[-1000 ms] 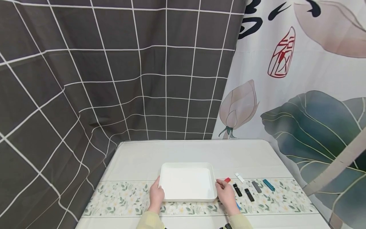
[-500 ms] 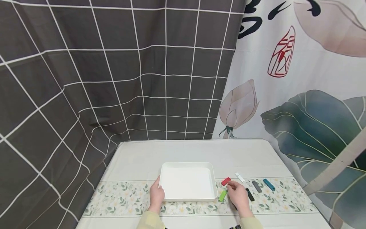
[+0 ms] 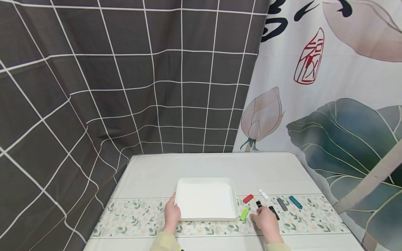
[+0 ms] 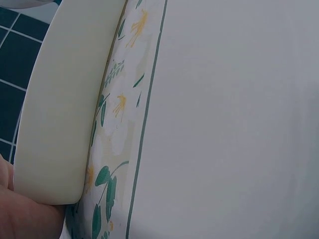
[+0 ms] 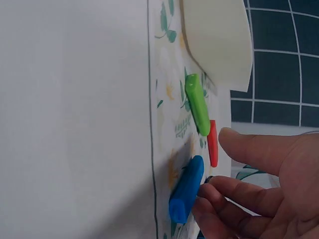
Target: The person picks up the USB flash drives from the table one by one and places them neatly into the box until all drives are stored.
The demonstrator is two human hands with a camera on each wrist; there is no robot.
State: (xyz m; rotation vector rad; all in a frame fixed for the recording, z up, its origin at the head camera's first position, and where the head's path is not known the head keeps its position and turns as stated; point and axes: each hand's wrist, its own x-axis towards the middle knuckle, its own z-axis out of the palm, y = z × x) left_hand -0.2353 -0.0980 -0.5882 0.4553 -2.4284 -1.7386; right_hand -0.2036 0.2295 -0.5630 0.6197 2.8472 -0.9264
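Note:
My left hand [image 3: 171, 212] grips the left side of a white rectangular tray [image 3: 205, 199]; the left wrist view shows fingers at the tray's outer wall [image 4: 65, 109]. Over the small sticks that look like USB sticks, right of the tray, is my right hand [image 3: 266, 222], thumb apart from the bent fingers and nothing seen between them. Its fingertips are close beside a blue stick [image 5: 187, 191], which the hand hides in the head view. Nearby lie a green stick [image 3: 244, 214], a red stick [image 3: 248, 198] and a black stick [image 3: 258, 203], partly covered by the hand.
Farther right and back lie a white stick [image 3: 263, 194], a grey stick [image 3: 282, 204], a teal stick [image 3: 295, 202] and a second black stick [image 3: 274, 213]. The table [image 3: 150, 174] has a white cloth with a floral band. Curtains [image 3: 166, 115] hang behind and at the sides.
My right hand has let go of the tray's right side and moved right over the sticks, uncovering the green and red ones. The left hand and tray stay in place.

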